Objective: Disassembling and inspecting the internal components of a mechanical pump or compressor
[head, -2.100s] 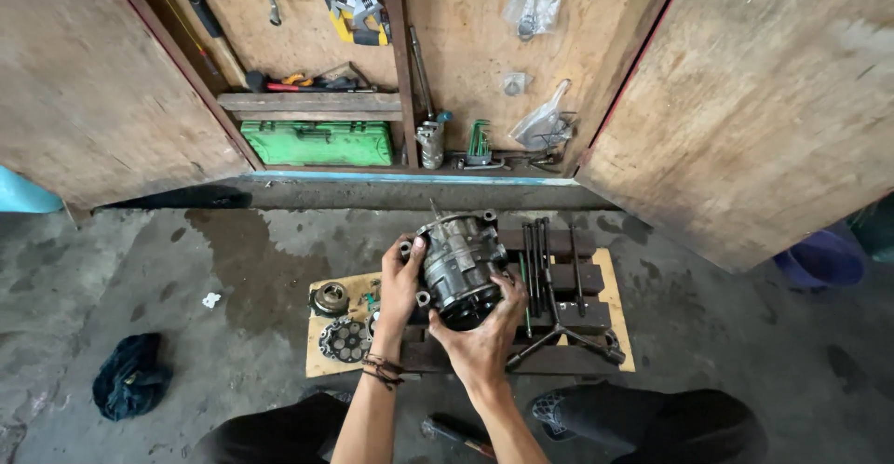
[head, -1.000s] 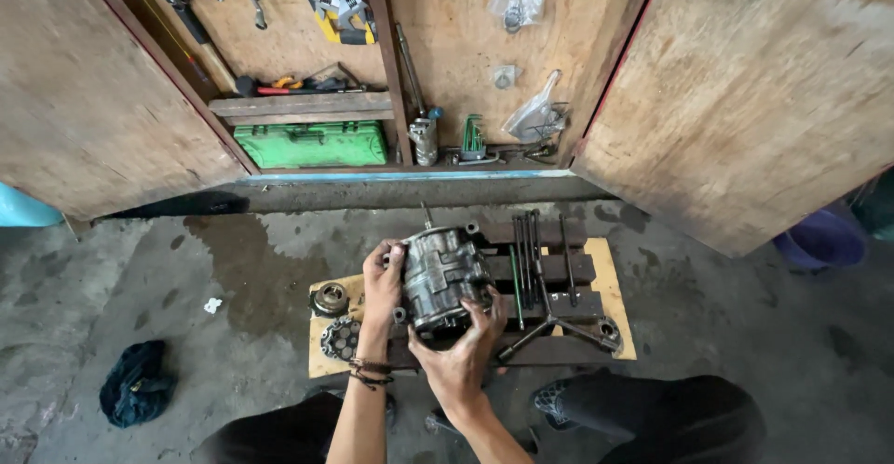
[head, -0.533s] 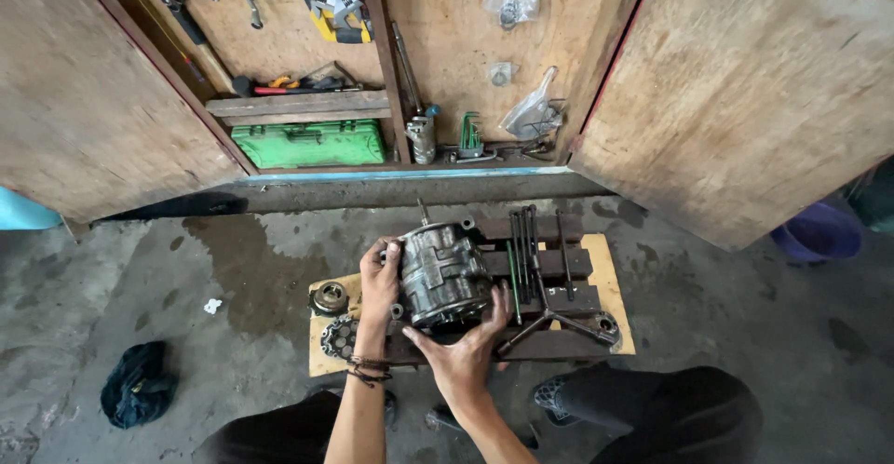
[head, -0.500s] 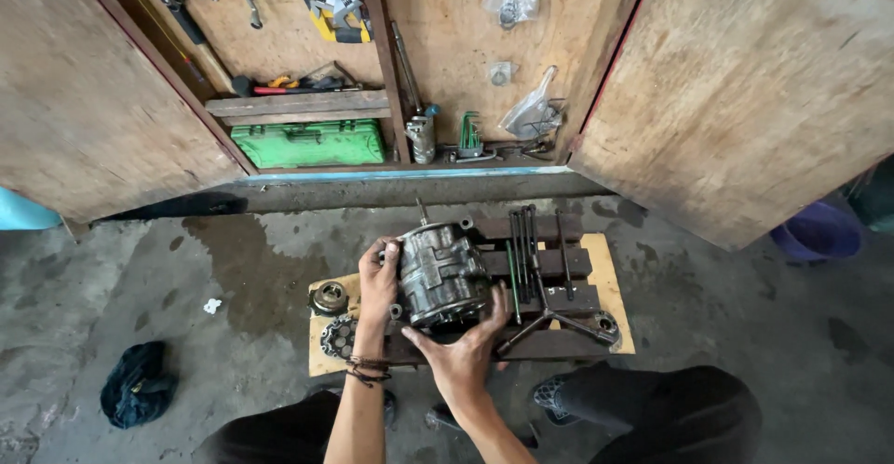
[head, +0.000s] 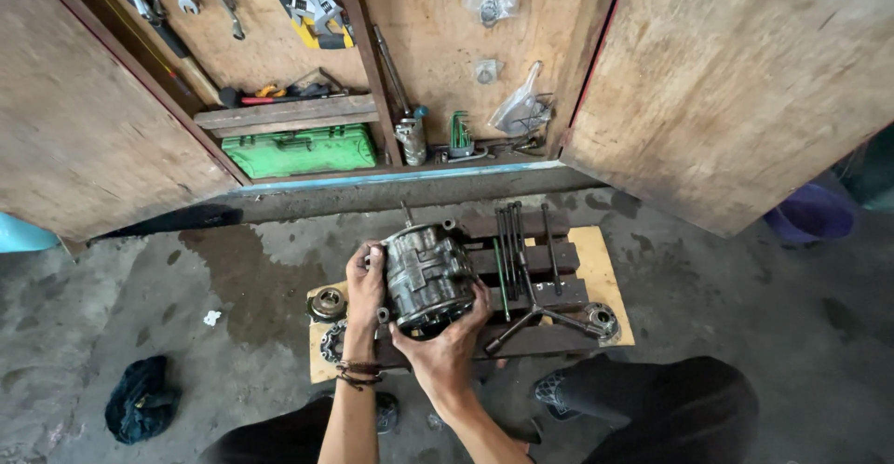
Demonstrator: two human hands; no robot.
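one metal housing [head: 424, 278], held by two hands: left hand [head: 363, 282], right hand [head: 445, 352]; one wooden board [head: 610, 282]; one cross wrench [head: 545, 320]; four long rods [head: 512, 250]; two round parts [head: 327, 304] left of the board; one green toolbox [head: 300, 151]; one dark rag [head: 140, 399]; one purple bowl [head: 810, 215]

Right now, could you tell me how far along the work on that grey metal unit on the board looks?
Partly stripped, it seems: a round pulley-like metal part and a toothed disc already lie loose on the yellow board, beside long dark bolts and a cross-shaped wrench. In hand: the left hand and right hand grip the grey ribbed metal housing. Its body appears still closed, so further work likely remains.
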